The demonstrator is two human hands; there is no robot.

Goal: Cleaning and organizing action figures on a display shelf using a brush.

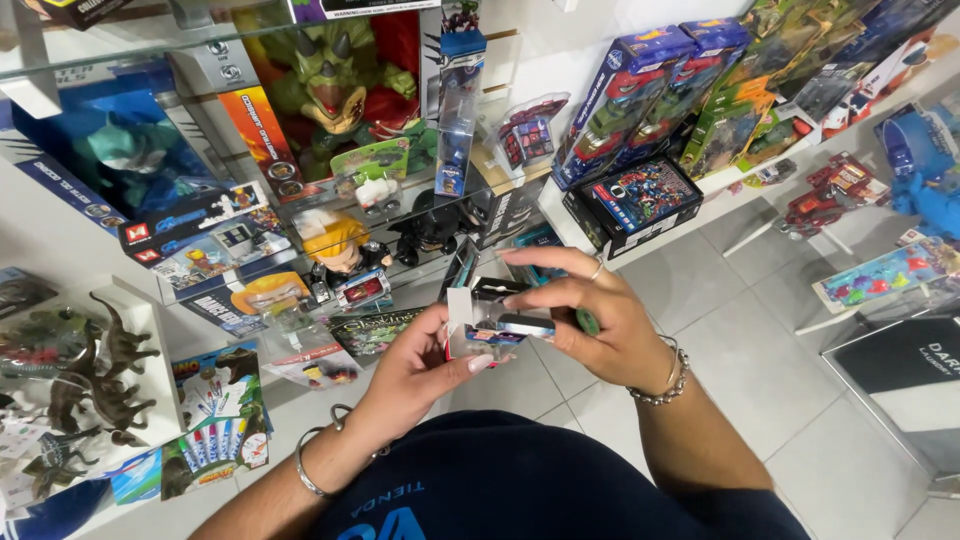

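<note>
Two hands, left hand (420, 365), right hand (590, 320), gripping clear toy box (490, 320) (small figure inside)

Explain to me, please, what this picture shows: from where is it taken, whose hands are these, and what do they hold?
There is no machine here. One camera sits on a person's head and looks down, so you see that person's own two hands and dark shirt. The left hand and the right hand together hold a small toy package with a clear front; what is inside is too small to tell. Each wrist wears a bracelet. Around them is a toy shop: a glass shelf with a green dinosaur toy, white shelves with boxed toy cars, plastic dinosaur figures on the left, and a pale tiled floor below.
</note>
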